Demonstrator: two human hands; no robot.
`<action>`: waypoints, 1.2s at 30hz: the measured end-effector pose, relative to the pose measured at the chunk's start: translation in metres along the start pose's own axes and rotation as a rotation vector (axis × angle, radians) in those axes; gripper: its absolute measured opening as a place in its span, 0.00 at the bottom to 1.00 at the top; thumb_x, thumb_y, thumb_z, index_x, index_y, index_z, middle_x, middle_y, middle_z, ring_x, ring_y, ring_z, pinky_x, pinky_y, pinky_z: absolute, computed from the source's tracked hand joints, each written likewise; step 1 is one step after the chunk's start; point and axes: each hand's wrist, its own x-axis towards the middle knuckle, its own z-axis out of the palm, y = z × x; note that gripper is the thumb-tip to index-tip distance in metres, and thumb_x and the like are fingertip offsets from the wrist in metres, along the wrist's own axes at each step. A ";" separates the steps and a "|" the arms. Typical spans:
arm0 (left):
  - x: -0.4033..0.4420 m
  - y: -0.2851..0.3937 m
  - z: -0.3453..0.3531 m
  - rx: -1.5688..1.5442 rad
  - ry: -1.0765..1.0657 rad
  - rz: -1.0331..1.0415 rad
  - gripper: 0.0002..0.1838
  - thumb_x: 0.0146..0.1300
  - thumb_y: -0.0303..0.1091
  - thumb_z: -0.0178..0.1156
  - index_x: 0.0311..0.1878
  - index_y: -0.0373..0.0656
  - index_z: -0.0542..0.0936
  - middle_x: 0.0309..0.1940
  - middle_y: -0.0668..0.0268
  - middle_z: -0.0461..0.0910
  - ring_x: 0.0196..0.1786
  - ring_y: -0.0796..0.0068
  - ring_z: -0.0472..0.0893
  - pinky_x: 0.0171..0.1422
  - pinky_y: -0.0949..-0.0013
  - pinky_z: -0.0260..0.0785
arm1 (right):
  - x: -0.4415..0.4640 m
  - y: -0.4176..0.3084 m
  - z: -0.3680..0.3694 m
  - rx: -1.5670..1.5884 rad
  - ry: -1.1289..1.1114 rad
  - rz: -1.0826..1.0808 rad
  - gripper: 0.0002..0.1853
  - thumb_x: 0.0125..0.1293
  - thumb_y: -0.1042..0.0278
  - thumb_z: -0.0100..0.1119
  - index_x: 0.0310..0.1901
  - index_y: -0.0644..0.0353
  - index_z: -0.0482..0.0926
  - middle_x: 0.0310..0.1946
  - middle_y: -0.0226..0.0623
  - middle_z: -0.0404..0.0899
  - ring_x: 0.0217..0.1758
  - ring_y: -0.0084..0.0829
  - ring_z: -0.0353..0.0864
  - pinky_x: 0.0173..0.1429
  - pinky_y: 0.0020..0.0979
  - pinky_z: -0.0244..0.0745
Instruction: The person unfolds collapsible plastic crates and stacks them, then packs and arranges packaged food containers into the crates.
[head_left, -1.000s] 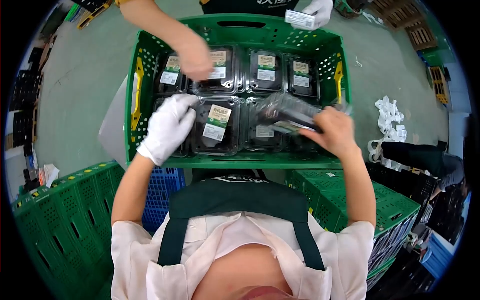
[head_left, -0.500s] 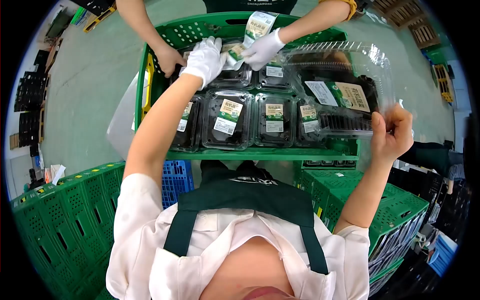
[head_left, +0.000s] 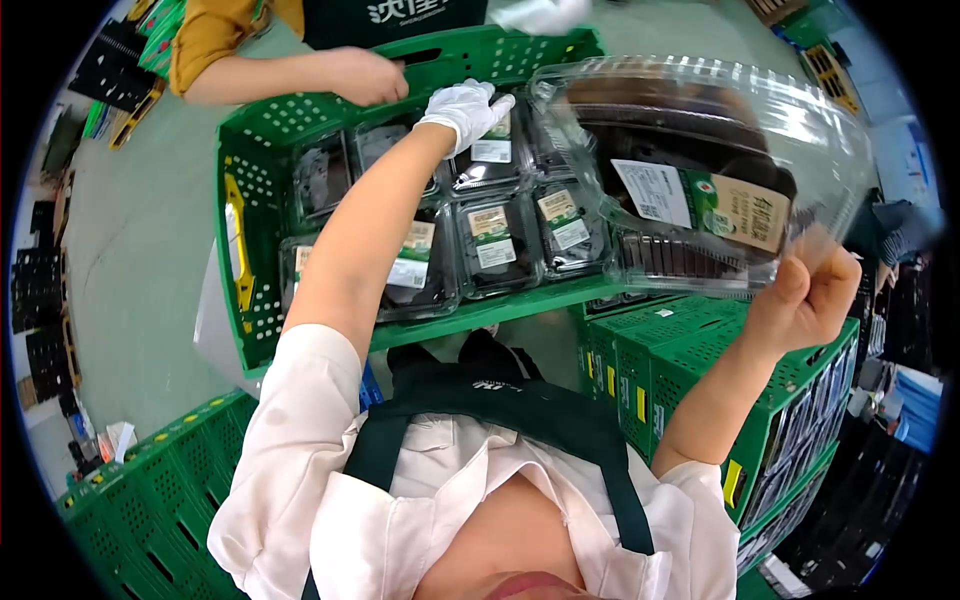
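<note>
My right hand [head_left: 808,298], bare, pinches the near right corner of a clear plastic clamshell box [head_left: 700,262]. That box is tilted over the right end of a green crate [head_left: 480,312]. It has dark contents and a white, green and beige label [head_left: 703,203]. My left hand [head_left: 465,113], in a white glove, lies on a labelled clamshell box [head_left: 491,172] in the crate's far row, its fingers stretched out. Several similar boxes sit in two rows, among them one with a label in the near row [head_left: 494,262]. My left forearm hides part of some boxes.
Across the crate, a co-worker's bare hand [head_left: 362,76] hovers over its far left side, and a blurred white-gloved hand [head_left: 543,14] is beyond its far rim. Green crates are stacked at my lower left [head_left: 150,500] and right [head_left: 690,345].
The view has shifted, and the crate appears turned and further left. The held box looks larger. My left hand lies further right along the far row. The co-worker's hands have drawn back from the boxes.
</note>
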 end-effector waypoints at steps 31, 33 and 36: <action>-0.085 0.104 0.028 -0.240 -0.081 0.039 0.28 0.73 0.54 0.48 0.59 0.37 0.76 0.61 0.45 0.74 0.64 0.44 0.73 0.68 0.50 0.66 | -0.006 0.008 -0.085 -0.248 0.216 0.054 0.28 0.63 0.42 0.71 0.35 0.63 0.73 0.27 0.26 0.70 0.30 0.17 0.65 0.35 0.20 0.59; -0.107 0.102 0.017 -0.255 0.103 0.166 0.30 0.73 0.50 0.51 0.68 0.37 0.68 0.67 0.44 0.66 0.68 0.42 0.67 0.71 0.50 0.63 | -0.005 0.011 -0.077 -0.151 0.127 0.063 0.23 0.63 0.50 0.74 0.39 0.65 0.76 0.28 0.24 0.71 0.29 0.16 0.64 0.33 0.19 0.58; -0.153 0.097 -0.035 -0.360 -0.257 0.197 0.28 0.70 0.48 0.53 0.66 0.39 0.71 0.60 0.45 0.73 0.63 0.43 0.73 0.68 0.51 0.66 | 0.005 0.016 -0.048 -0.070 -0.050 -0.007 0.19 0.63 0.59 0.75 0.39 0.66 0.77 0.27 0.23 0.70 0.27 0.16 0.61 0.31 0.20 0.55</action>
